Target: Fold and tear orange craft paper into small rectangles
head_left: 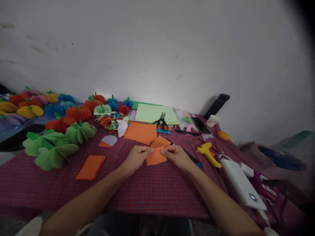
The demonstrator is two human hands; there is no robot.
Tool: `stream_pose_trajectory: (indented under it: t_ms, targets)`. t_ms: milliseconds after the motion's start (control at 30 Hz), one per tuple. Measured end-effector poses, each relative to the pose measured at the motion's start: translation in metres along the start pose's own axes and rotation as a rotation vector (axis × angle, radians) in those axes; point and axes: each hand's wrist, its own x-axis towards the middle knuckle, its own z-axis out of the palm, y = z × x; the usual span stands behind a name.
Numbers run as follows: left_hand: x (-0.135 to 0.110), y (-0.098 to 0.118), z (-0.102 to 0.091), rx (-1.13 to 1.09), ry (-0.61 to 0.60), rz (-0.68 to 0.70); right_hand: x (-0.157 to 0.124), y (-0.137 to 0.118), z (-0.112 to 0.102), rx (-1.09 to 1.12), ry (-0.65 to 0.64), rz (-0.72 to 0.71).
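Between my two hands is a small piece of orange paper, held a little above the checked tablecloth. My left hand pinches its upper left edge between thumb and fingers. On the other side, my right hand pinches the upper right edge the same way. Just behind it lies another orange piece, partly covered. Larger orange sheets are stacked farther back, with black-handled scissors to their right. A neat pile of small orange rectangles rests to the left of my left hand.
Folded paper pumpkins in several colours crowd the left side, near a heap of paper scraps. On the right are a yellow glue gun, a phone, a paper cup, a white power bank and a purple power strip.
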Motion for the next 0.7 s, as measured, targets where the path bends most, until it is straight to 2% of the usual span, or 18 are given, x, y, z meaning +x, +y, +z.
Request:
stream_pose_trajectory:
  t_ms: [100,233,300,500,700]
  targets:
    - [0.0007,-0.0004,-0.0011,-0.003,0.010,-0.001,-0.0004,0.0001,0.0009,0.014,0.004,0.004]
    - [0.0017,-0.0013,-0.0021,-0.055,0.035,-0.019,-0.0012,-0.0019,0.0035,0.098,-0.105,0.090]
    - [0.0015,-0.0006,-0.0021,-0.112,0.050,-0.031,-0.0010,-0.0027,0.0038,0.146,-0.102,0.114]
    - [-0.0035,0.0038,-0.0003,-0.224,-0.128,-0.192,0.0010,-0.0008,-0.0009,0.190,-0.025,0.094]
    - [-0.0057,0.0058,0.0016,-0.220,-0.164,-0.214,0.0005,0.0020,-0.0020,0.206,-0.033,0.097]
